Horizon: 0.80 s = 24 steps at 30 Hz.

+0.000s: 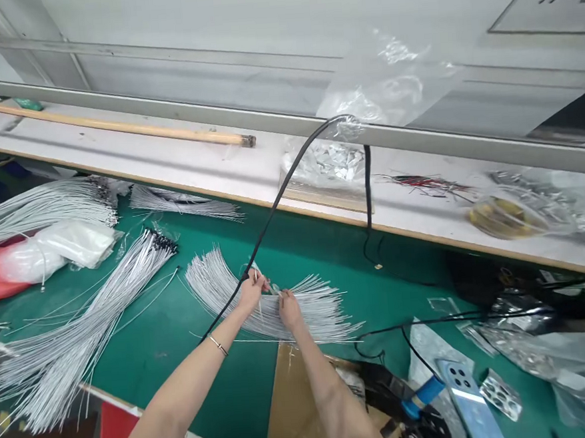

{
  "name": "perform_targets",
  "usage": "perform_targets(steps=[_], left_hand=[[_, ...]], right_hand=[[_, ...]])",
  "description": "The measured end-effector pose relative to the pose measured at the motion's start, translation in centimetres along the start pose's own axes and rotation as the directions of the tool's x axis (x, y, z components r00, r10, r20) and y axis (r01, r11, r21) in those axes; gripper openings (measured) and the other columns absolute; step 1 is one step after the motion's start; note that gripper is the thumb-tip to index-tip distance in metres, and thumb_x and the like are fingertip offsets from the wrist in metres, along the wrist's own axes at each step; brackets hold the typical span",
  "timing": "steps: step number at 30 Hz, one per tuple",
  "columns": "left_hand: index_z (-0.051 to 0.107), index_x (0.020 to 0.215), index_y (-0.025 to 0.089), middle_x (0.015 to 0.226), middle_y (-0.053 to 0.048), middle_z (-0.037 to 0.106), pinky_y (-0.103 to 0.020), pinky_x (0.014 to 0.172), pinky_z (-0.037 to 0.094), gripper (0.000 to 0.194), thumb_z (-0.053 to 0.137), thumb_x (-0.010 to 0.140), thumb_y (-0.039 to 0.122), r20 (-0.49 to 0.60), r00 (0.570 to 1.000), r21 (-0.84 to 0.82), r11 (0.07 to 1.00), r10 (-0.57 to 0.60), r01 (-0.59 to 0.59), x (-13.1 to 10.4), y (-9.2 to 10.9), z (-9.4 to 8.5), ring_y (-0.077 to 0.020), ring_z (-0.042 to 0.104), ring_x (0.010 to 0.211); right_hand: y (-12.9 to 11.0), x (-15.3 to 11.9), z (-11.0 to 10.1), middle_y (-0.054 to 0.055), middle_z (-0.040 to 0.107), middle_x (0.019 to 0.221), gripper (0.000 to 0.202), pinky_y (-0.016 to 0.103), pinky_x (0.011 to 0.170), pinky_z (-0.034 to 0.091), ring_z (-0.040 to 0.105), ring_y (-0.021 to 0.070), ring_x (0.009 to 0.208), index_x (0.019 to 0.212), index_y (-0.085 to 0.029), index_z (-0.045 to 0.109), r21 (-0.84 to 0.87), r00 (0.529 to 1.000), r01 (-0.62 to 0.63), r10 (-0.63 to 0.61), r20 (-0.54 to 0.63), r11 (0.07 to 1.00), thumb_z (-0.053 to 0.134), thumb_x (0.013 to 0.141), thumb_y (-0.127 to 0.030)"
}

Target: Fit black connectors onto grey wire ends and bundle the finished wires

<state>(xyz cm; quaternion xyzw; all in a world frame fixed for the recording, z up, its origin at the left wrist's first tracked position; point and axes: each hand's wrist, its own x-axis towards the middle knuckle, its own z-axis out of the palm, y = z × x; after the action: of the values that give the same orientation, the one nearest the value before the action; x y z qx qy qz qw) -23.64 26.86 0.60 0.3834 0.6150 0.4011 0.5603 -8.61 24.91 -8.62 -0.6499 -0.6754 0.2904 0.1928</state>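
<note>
A wide, fanned bundle of thin white wires [323,310] lies on the green mat. Above its middle, my left hand [252,291], with a bracelet on the wrist, has its fingers pinched on a small piece too tiny to name. My right hand [289,309] is close beside it on the right, fingers closed at the upper edge of the bundle; what they grip is hidden. A small pale clear piece [274,289] shows between the two hands. A black cable [289,172] arches down past my left hand.
Left of the hands lies a long wire bundle with black ends [102,299], beside plastic bags [76,244]. A shelf [178,157] behind holds a wooden pole [116,126]. Cardboard [293,406], a blue phone [468,393] and clear bags [573,359] sit at the front right.
</note>
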Motion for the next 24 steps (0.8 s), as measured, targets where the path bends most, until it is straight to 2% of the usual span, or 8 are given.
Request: perform_targets(steps=[4,7,10,13,16,20,22,24], left_hand=[[0.062,0.127,0.017,0.126,-0.011,0.065,-0.044,0.090,0.060,0.034,0.063,0.099,0.037,-0.129,0.991,-0.086,0.996,0.019,-0.030,2.6,1.7,0.2,-0.0236,0.067,0.105],[0.061,0.128,0.017,0.126,-0.011,0.065,-0.045,0.090,0.060,0.036,0.064,0.098,0.037,-0.188,0.980,-0.162,0.982,0.062,-0.094,4.7,4.0,0.5,-0.0243,0.067,0.105],[0.061,0.129,0.016,0.126,-0.011,0.065,-0.045,0.090,0.060,0.038,0.064,0.098,0.038,-0.213,0.968,-0.225,0.958,0.131,-0.180,6.0,7.1,0.1,-0.0246,0.067,0.106],[0.061,0.128,0.016,0.124,-0.011,0.065,-0.044,0.088,0.060,0.038,0.063,0.098,0.039,-0.177,0.966,-0.262,0.937,0.190,-0.232,5.5,9.8,-0.9,-0.0240,0.068,0.104],[0.061,0.127,0.016,0.120,-0.010,0.066,-0.042,0.084,0.060,0.037,0.062,0.099,0.040,-0.069,0.980,-0.252,0.947,0.186,-0.197,2.4,10.2,-1.7,-0.0224,0.068,0.099],[0.065,0.116,0.015,0.107,-0.007,0.069,-0.035,0.076,0.061,0.029,0.061,0.100,0.039,0.194,0.981,-0.114,0.993,0.014,0.008,-5.5,6.4,-2.2,-0.0177,0.068,0.085],[0.066,0.110,0.014,0.100,-0.005,0.069,-0.031,0.070,0.060,0.024,0.064,0.099,0.035,0.341,0.929,0.008,0.989,-0.140,0.146,-10.2,3.5,-2.3,-0.0159,0.067,0.079],[0.067,0.107,0.013,0.099,-0.004,0.070,-0.031,0.070,0.061,0.022,0.067,0.097,0.033,0.425,0.857,0.119,0.957,-0.291,0.266,-14.5,0.6,-2.3,-0.0166,0.068,0.079]], right_hand=[[2.2,-2.0,1.5,0.011,0.060,0.139,0.036,0.051,0.101,0.054,0.062,0.0274,0.121,0.131,-0.019,0.062,0.066,1.000,0.002,0.000,-0.022,0.998,0.065,0.099,-0.035],[3.0,-2.8,2.1,0.011,0.059,0.142,0.037,0.053,0.104,0.052,0.061,0.0283,0.124,0.133,-0.020,0.061,0.135,0.999,-0.008,0.013,-0.038,0.991,0.065,0.099,-0.035],[3.2,-3.0,2.3,0.011,0.056,0.145,0.038,0.056,0.108,0.048,0.058,0.0295,0.128,0.134,-0.020,0.061,0.231,0.997,-0.038,0.051,-0.049,0.972,0.065,0.100,-0.037],[2.7,-2.7,1.7,0.011,0.056,0.146,0.038,0.057,0.111,0.044,0.056,0.0298,0.131,0.133,-0.021,0.062,0.360,0.992,-0.087,0.114,-0.055,0.929,0.064,0.100,-0.038],[1.6,-2.6,0.4,0.011,0.056,0.145,0.037,0.055,0.109,0.046,0.057,0.0293,0.129,0.132,-0.021,0.062,0.511,0.972,-0.164,0.227,-0.065,0.844,0.064,0.100,-0.038],[-1.5,-5.1,-1.1,0.010,0.064,0.132,0.037,0.048,0.096,0.056,0.066,0.0254,0.113,0.130,-0.018,0.062,0.711,0.948,-0.257,0.315,0.052,0.654,0.063,0.100,-0.040],[-3.8,-8.0,-1.5,0.008,0.069,0.118,0.034,0.042,0.087,0.059,0.070,0.0212,0.099,0.122,-0.016,0.065,0.776,0.944,-0.307,0.279,0.176,0.550,0.061,0.101,-0.043],[-6.0,-11.6,-1.7,0.006,0.071,0.104,0.036,0.037,0.079,0.060,0.070,0.0177,0.087,0.113,-0.015,0.067,0.810,0.931,-0.364,0.220,0.293,0.460,0.059,0.102,-0.048]])
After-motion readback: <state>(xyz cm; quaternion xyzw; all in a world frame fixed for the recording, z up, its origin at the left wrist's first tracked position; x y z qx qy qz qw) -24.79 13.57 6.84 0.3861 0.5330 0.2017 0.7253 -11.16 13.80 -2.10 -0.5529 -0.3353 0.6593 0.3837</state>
